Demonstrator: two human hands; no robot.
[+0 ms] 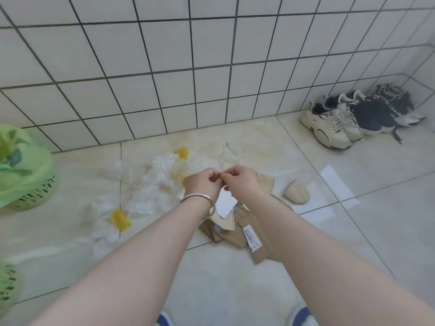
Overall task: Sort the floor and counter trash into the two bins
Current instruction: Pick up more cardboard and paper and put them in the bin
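— Both forearms reach out over the floor (pixel 211 290), and the left hand (pixel 203 184) and right hand (pixel 242 182) meet fingertip to fingertip above the cardboard scraps (pixel 237 229). What are they holding?

— Each hand is curled into a pinch on something small and thin between them; I cannot tell what it is, maybe a strip of clear film. A white paper piece (pixel 226 203) shows just under the hands.

— So which step is this?

— Picking through the floor trash, I'd judge. Most of it is unsorted: crumpled white plastic wrappers (pixel 150 182) with yellow bits (pixel 120 220) lie left of the cardboard, toward the wall.

— And the bins?

— One green-lined bin (pixel 26 182) stands at the left edge by the wall; another green bin (pixel 7 285) peeks in below it. The next move calls for choosing the correct bin and carrying the pinched piece leftward.

— Anything else?

— Sneakers (pixel 348 116) in the far right corner.
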